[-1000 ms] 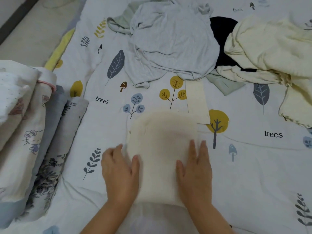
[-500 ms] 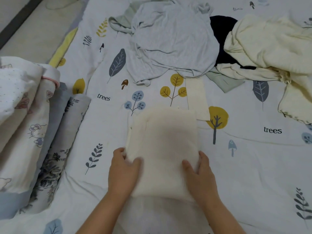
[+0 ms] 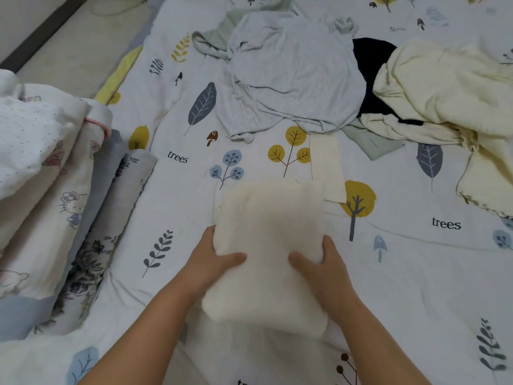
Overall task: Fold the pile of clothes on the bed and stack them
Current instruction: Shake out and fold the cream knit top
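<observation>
A folded cream knit garment lies on the bed in front of me. My left hand grips its left edge, thumb on top and fingers underneath. My right hand grips its right edge the same way. A cream strip sticks out from behind the folded piece. Further back lies the unfolded pile: a light grey top, a pale green piece, a black garment and a crumpled cream garment.
The bed sheet is white with tree and leaf prints. Folded quilts and blankets are stacked along the left. Beyond the bed's far left edge is the floor.
Both hands went from lying flat on top of the folded cream garment to gripping its side edges, thumbs on top. The garment's near end has lifted slightly.
</observation>
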The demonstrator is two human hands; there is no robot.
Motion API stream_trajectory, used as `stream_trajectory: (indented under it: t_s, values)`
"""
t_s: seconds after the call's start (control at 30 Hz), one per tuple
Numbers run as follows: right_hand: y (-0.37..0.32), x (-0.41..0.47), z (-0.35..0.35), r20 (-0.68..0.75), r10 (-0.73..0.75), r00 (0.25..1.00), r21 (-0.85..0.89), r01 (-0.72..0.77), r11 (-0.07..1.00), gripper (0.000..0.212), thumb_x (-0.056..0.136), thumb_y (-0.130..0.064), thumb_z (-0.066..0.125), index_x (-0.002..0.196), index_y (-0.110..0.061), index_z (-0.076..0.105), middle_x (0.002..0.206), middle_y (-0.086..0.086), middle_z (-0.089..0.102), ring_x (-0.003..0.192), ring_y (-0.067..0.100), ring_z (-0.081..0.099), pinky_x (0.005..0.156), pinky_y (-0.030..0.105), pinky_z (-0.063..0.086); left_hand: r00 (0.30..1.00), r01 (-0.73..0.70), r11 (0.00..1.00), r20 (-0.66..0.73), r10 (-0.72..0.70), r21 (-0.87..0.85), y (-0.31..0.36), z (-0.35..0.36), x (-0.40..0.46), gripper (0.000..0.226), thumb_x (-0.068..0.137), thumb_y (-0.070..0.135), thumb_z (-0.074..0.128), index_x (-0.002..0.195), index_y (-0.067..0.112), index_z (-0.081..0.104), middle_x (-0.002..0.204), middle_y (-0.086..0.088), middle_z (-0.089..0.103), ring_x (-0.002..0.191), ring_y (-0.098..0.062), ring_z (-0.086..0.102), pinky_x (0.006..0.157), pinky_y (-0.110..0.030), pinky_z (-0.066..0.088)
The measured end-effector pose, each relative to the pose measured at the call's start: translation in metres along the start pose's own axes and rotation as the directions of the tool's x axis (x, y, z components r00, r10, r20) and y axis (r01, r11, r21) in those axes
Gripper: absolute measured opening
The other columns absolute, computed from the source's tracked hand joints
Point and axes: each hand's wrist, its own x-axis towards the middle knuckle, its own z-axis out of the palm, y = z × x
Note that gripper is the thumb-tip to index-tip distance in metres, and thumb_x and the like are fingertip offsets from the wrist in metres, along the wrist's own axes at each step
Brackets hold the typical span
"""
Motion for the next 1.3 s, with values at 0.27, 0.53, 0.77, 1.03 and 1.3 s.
stream_trajectory:
  t_s: [0.27,0.53,0.77,1.03,1.3]
  values:
    - [-0.047,-0.059,-0.017,0.028,-0.105,0.994,0.006,0.105,0.994,0.029,0.076,-0.019,0.07,0.096,-0.033,0.053,0.092,-0.013,0.065,0.085,0.005,0.062,0.077,0.03,0.052,0.997,-0.071,0.988,0.01,0.073,-0.134,0.038,-0.016,-0.072,0.061,0.063,0.025,0.08,0.111,0.043,0.049,0.102,0.011,0.067,0.088,-0.007,0.066,0.075,-0.028,0.053]
    - [-0.12,-0.123,-0.045,0.044,-0.256,0.966,0.002,0.256,0.967,0.035,0.07,-0.012,0.076,0.093,-0.03,0.058,0.077,-0.013,0.066,0.076,0.002,0.061,0.061,0.017,0.042,0.986,-0.162,0.956,-0.065,0.151,-0.243,0.102,-0.046,-0.159,0.061,0.056,0.024,0.075,0.111,0.039,0.051,0.095,0.007,0.071,0.084,-0.015,0.069,0.069,-0.031,0.054]
    - [-0.186,-0.172,-0.042,0.107,-0.356,0.929,0.016,0.356,0.934,0.036,0.071,-0.015,0.076,0.099,-0.03,0.058,0.085,-0.01,0.066,0.082,0.008,0.061,0.067,0.025,0.044,0.965,-0.247,0.914,-0.162,0.204,-0.323,0.142,-0.087,-0.222,0.067,0.052,0.024,0.078,0.112,0.038,0.051,0.096,0.013,0.071,0.086,-0.008,0.069,0.068,-0.025,0.053]
    - [-0.248,-0.206,0.016,0.179,-0.412,0.893,0.098,0.4,0.911,0.031,0.073,-0.017,0.074,0.095,-0.032,0.057,0.084,-0.016,0.066,0.077,-0.004,0.06,0.059,0.013,0.041,0.94,-0.296,0.914,-0.252,0.228,-0.278,0.162,-0.172,-0.258,0.066,0.052,0.028,0.077,0.113,0.036,0.053,0.1,0.008,0.07,0.091,-0.012,0.067,0.075,-0.028,0.052]
    - [-0.3,-0.211,0.124,0.184,-0.414,0.892,0.187,0.381,0.905,0.03,0.076,-0.015,0.073,0.098,-0.03,0.058,0.09,-0.013,0.065,0.083,0.004,0.06,0.067,0.021,0.046,0.948,-0.285,0.92,-0.222,0.229,-0.27,0.172,-0.296,-0.243,0.068,0.052,0.024,0.079,0.115,0.03,0.054,0.103,0.002,0.069,0.093,-0.018,0.067,0.078,-0.034,0.053]
